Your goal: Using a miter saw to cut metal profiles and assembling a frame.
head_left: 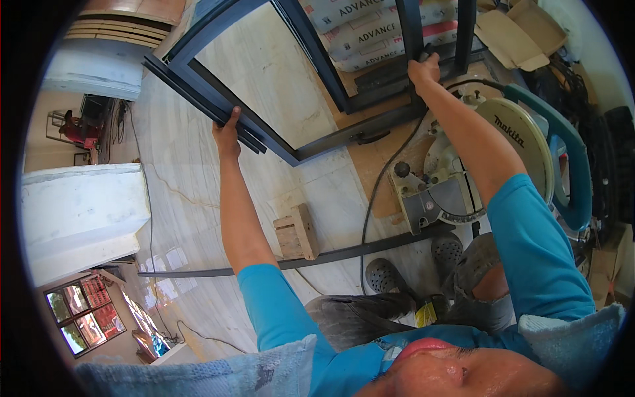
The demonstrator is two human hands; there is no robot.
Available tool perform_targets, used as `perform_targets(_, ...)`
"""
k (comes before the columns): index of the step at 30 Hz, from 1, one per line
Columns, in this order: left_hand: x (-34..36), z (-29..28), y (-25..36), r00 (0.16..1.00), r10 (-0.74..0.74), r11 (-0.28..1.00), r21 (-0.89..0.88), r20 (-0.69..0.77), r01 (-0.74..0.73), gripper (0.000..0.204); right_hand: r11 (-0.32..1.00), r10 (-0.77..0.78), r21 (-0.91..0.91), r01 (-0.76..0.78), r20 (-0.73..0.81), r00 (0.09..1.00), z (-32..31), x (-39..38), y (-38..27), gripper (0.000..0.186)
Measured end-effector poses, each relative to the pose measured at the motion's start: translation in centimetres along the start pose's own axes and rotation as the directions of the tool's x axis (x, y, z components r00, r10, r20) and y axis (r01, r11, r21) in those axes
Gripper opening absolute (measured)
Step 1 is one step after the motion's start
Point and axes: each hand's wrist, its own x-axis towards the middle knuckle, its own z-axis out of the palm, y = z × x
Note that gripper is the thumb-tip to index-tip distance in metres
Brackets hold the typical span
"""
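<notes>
My left hand (227,135) grips the left side of a dark metal frame (331,142) at the top of the view, where narrow loose-looking strips (175,86) run alongside it. My right hand (424,71) is closed around an upright bar of the dark framework, farther right. The frame has an open middle through which the pale tiled floor shows. Just below my right forearm sits a mitre saw (433,192) with a round pale guard and a teal handle, partly hidden by that arm. Its black cable curves past the frame's lower bar.
A wooden block (297,231) and a long dark strip (337,251) lie on the tiles near my feet in clogs. Stacked white bags (357,46) are behind the frame, cardboard (522,33) at upper right. A white ledge (86,218) stands left; cords trail over the floor.
</notes>
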Motion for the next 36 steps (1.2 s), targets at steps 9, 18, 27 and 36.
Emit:
perform_targets(9,-5.2,2.4,3.0,0.858,0.293,0.842,0.539,-0.421,-0.023,0.060,0.946,-0.035,0.320,0.043,-0.030,0.999,-5.4,-9.5,-7.8,0.057)
perform_targets(18,-20.8,5.9,11.1,0.948,0.265,0.941,-0.168,-0.176,-0.294,0.027,0.644,-0.759,0.585,0.493,0.573,0.311,-32.5,-27.5,-7.1,0.058)
perform_targets(27,-38.2,3.4,24.4,0.914,0.404,0.902,-0.148,-0.036,-0.404,0.026,0.947,-0.233,-0.226,0.227,-0.001,0.972,-50.9,-22.3,36.4,0.062)
perform_targets(36,-49.7,4.7,25.5,0.984,0.118,0.880,-0.445,-0.137,-0.167,0.036,0.875,0.254,-0.477,-0.083,0.306,0.918,-40.9,-27.6,68.3,0.062)
